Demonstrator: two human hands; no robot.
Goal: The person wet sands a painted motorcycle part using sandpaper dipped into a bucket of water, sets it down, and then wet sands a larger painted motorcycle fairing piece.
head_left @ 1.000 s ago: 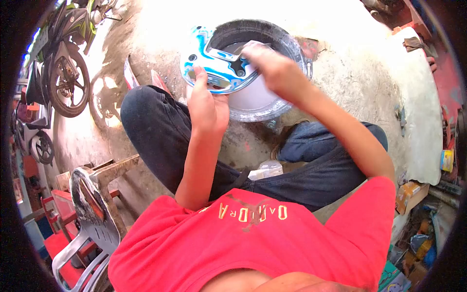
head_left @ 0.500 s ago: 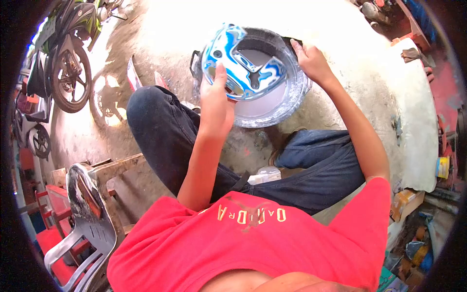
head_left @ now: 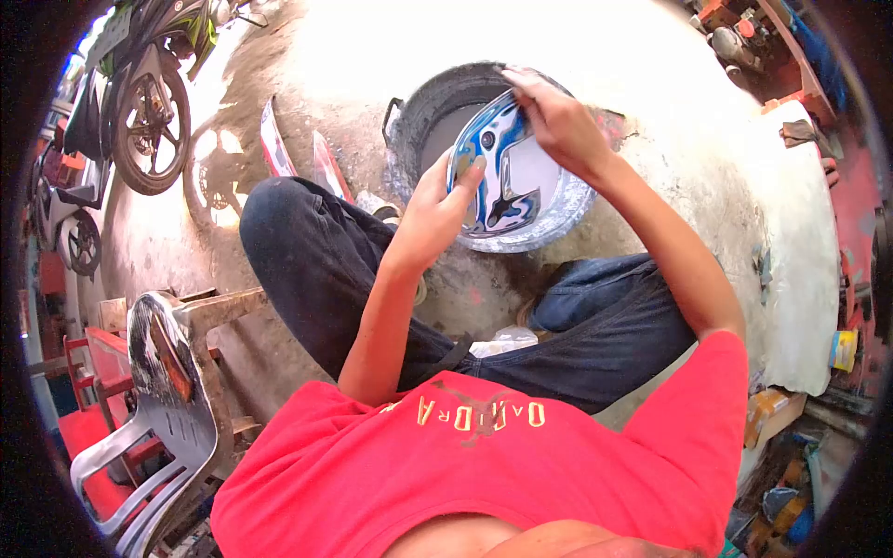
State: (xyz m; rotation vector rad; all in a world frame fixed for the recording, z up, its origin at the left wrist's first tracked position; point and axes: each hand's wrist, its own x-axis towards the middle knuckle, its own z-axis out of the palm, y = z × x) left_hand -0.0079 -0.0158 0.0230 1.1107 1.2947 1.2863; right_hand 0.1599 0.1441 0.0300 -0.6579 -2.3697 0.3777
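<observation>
Blue/white panel (head_left: 493,166) held over tub (head_left: 544,239); amt done/left can't be told. L hand (head_left: 435,212) clamped on edge; R hand (head_left: 566,128) at upper edge, grip unclear.

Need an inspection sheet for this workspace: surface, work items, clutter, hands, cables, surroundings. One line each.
Surface: concrete floor, stained; glare washes out the far part.
Work items: glossy blue-and-white panel tilted over a dark round tub with pale contents, apparently liquid.
Clutter: two red-and-white pieces on the floor, left of the tub; cardboard box at right.
Hands: left hand grips the panel's left edge, thumb on its face; right hand at the upper edge, exact contact unclear.
Cables: nothing seen near the hands or tub.
Surroundings: motorbike upper left; worn grey plastic chair lower left.
</observation>
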